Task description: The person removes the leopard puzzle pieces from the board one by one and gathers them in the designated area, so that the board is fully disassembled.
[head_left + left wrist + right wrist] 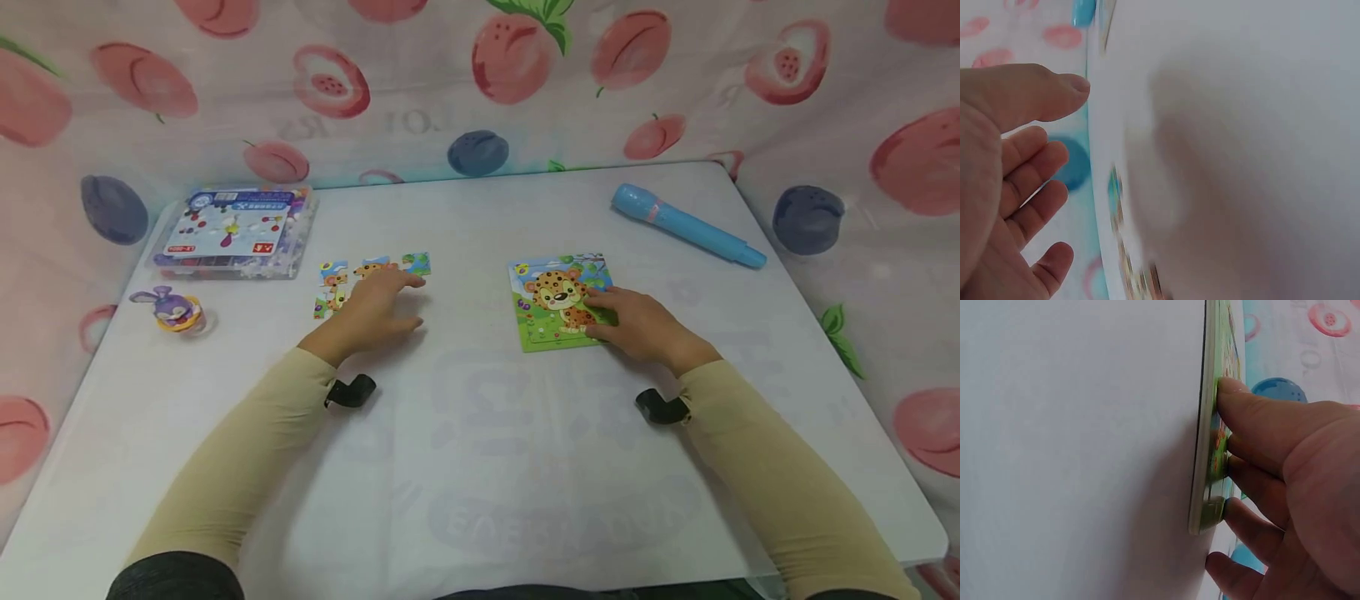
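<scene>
My left hand (372, 310), fingers loosely spread with nothing in them, is over several small picture pieces (334, 275) that show parts of a spotted cub. One blue-green piece (417, 264) lies just past its fingertips. In the left wrist view these pieces (1115, 190) are blurred, apart from the thumb. My right hand (647, 327) rests its thumb and fingertips on the right side of a flat leopard-cub puzzle board (542, 300). Seen from the right wrist, the board (1213, 469) lies flat and the thumb touches its face; the fingers partly hide the picture.
A clear plastic case with a printed label (232, 233) sits at the table's back left. In front of it stands a purple rabbit-eared toy (174, 308). A blue marker-shaped tube (686, 225) lies at the back right. Fruit-print cloth (420, 75) hangs behind the white table (480, 467).
</scene>
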Action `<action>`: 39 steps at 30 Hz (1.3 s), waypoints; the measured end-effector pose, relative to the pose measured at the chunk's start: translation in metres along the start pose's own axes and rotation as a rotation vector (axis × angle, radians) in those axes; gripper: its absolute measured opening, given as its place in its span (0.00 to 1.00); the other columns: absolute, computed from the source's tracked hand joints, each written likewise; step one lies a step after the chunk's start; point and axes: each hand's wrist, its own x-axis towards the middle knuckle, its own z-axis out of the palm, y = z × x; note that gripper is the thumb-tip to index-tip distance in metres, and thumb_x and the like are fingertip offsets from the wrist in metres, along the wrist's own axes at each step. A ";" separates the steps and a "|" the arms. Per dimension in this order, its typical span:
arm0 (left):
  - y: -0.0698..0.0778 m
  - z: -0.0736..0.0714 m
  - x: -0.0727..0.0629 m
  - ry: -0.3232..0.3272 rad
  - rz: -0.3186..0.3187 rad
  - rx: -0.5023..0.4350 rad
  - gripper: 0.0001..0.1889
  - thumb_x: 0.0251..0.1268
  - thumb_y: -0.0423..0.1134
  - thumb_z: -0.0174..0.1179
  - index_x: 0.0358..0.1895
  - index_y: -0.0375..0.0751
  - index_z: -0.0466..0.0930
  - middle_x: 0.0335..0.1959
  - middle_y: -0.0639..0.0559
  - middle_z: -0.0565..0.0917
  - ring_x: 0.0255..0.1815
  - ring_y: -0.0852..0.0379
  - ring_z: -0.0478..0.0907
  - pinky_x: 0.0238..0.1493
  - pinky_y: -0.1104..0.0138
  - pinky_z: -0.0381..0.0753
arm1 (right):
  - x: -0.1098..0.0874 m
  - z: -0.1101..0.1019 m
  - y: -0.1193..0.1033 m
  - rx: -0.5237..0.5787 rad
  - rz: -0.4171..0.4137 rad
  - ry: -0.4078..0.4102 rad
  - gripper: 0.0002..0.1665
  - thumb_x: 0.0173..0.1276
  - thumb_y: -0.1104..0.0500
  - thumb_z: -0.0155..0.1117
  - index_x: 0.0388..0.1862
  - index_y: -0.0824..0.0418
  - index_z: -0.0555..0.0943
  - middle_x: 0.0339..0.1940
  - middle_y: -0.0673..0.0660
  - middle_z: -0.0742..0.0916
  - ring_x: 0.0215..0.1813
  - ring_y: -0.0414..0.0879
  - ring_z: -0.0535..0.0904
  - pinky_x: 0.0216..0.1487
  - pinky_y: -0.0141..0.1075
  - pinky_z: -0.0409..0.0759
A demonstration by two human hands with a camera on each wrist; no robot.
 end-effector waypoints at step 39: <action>0.112 0.075 0.116 -0.256 0.094 0.155 0.31 0.69 0.47 0.63 0.72 0.45 0.69 0.71 0.50 0.71 0.73 0.47 0.60 0.67 0.50 0.62 | -0.012 -0.006 0.020 0.054 0.047 0.017 0.34 0.75 0.53 0.61 0.75 0.63 0.67 0.76 0.69 0.65 0.77 0.67 0.53 0.73 0.61 0.52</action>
